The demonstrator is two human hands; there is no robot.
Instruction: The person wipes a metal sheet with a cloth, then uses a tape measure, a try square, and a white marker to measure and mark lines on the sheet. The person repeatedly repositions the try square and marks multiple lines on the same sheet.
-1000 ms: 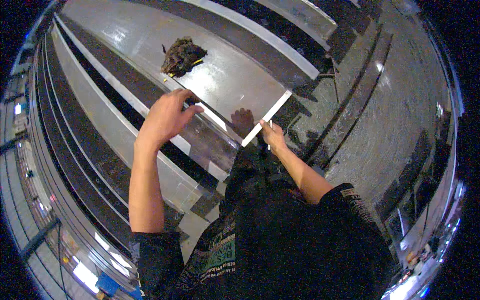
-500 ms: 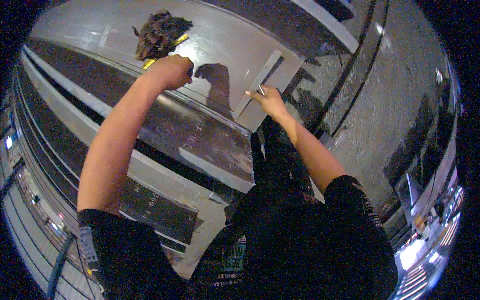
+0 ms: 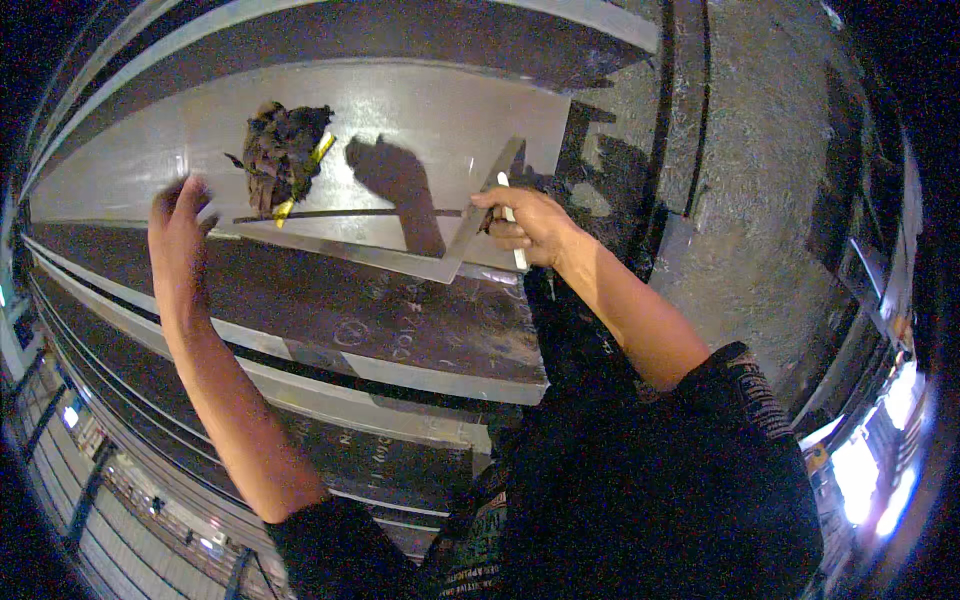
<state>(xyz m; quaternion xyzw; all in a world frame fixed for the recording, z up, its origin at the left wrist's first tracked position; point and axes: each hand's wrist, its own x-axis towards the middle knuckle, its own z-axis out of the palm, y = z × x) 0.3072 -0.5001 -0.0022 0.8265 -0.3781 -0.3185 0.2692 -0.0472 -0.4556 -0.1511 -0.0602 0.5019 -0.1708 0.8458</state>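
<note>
My right hand [image 3: 535, 225] is closed round a thin white marking stick [image 3: 518, 250]. Its thumb and forefinger also touch the short arm of an L-shaped metal square [image 3: 390, 263]. The square lies on the pale flat face of a steel beam [image 3: 440, 110], its long arm running along the near edge. My left hand [image 3: 182, 215] is raised at the left, slightly blurred, fingers loosely bent and apart, with nothing visible in it. Between the hands lies a crumpled dark brown cloth bundle [image 3: 280, 155], with a yellow strip [image 3: 323, 148] showing from under it.
More dark steel beams [image 3: 410, 375] run parallel on the near side, some with chalk writing. Another beam [image 3: 400, 35] lies along the far side. A rough grey floor [image 3: 760, 200] with dark grooves is at the right, and a railing [image 3: 95, 490] at the lower left.
My left hand has moved left, away from the beam's near edge, and its fingers have opened. My right hand now touches the square, whose long arm shows along the edge. The view has shifted.
</note>
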